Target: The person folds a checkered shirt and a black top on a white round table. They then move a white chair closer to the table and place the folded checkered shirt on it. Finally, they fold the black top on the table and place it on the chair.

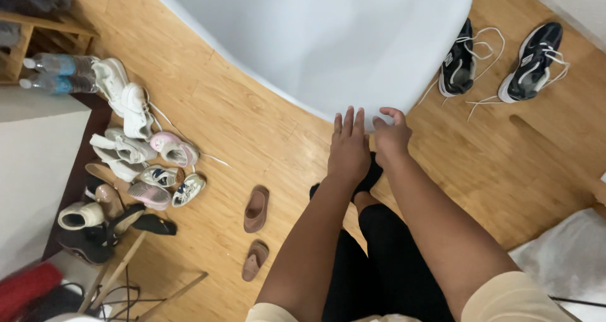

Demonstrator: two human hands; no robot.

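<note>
Both hands (369, 142) meet at the table (328, 38) edge, sneakers (499, 60) right, slippers (255, 234) left.
</note>
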